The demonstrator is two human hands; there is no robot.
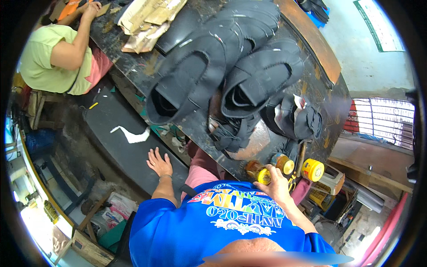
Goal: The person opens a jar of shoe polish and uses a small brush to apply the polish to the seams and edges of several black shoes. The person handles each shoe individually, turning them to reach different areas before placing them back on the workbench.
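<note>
Blue shirt (164, 233), two hands (160, 165) (277, 186) (left spread, right gripping one jar (255, 168)), two more jars (282, 163) (312, 170)

Table (331, 106): scuffed, patchy, slight sheen. Jar lids (263, 177) by table's near edge: glossy, smooth plastic. Uppers (209, 75): matt, smooth, leather-like. Bench (119, 153): smooth, matt. Stacked sheets (153, 22): rough, torn, papery. Shirt (178, 240): smooth cloth, soft sheen.

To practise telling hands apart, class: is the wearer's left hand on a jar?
No, the left hand is spread over the dark bench, while the right hand is on a yellow-lidded jar.
</note>
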